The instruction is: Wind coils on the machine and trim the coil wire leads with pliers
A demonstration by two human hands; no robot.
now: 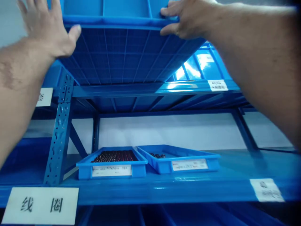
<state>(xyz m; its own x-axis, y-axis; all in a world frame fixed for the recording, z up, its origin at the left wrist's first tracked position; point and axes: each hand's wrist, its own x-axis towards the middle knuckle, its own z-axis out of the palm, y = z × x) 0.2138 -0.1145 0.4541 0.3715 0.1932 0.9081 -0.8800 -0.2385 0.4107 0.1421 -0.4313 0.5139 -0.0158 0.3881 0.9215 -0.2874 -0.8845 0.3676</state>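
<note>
A blue plastic tray [127,50] is tilted above the upper shelf, its gridded underside facing me. At its right front edge, my right hand [185,17] grips the rim with the thumb below and fingers above. My left hand [50,34] is at the left front corner, fingers spread and stretched upward, the thumb pointing across toward the rim. Whether its palm presses on the tray side is hard to make out. The top of the tray is cut off by the frame, so its contents are hidden.
A blue rack upright [58,135] stands at left. On the middle shelf [160,190] sit a tray of small dark parts [111,171] and another with a few parts [185,163]. Another blue tray [207,62] rests on the upper shelf. A white label [41,205] hangs lower left.
</note>
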